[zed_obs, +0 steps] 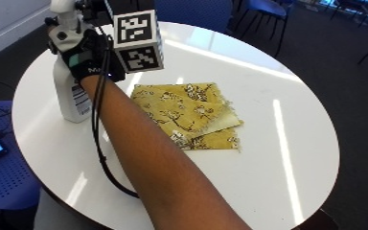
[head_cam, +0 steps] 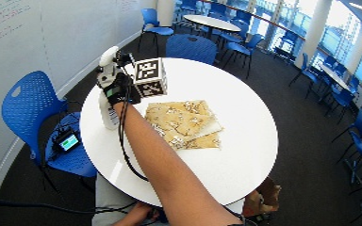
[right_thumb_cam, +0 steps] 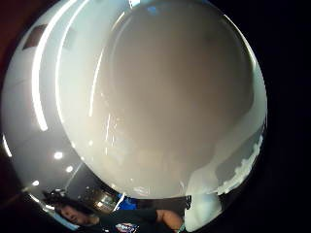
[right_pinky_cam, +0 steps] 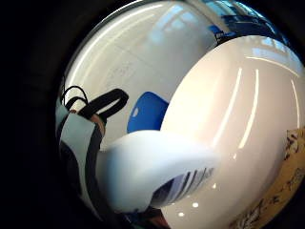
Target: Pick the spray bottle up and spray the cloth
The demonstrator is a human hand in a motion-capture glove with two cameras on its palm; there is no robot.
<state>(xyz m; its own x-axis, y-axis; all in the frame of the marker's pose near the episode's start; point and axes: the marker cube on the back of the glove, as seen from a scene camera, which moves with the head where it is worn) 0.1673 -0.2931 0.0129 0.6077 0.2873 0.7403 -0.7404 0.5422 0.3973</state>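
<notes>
A white spray bottle point(zed_obs: 69, 96) stands upright near the left edge of the round white table point(zed_obs: 286, 96). My gloved right hand point(zed_obs: 85, 55) is wrapped around its neck just under the spray head, and the bottle's base looks to be on the table. A folded yellow patterned cloth point(zed_obs: 184, 112) lies flat at the table's middle, to the right of the bottle and apart from it. The thumb side palm view is filled by the bottle's white body point(right_thumb_cam: 170, 97). The little finger side palm view shows the white spray head point(right_pinky_cam: 152, 171) and a corner of the cloth point(right_pinky_cam: 286, 181).
A blue chair point(head_cam: 30, 108) stands left of the table with a small lit screen device point(head_cam: 68, 140) on its seat. Another blue chair point(head_cam: 190, 47) is tucked in at the far side. Bare tabletop lies right of and in front of the cloth.
</notes>
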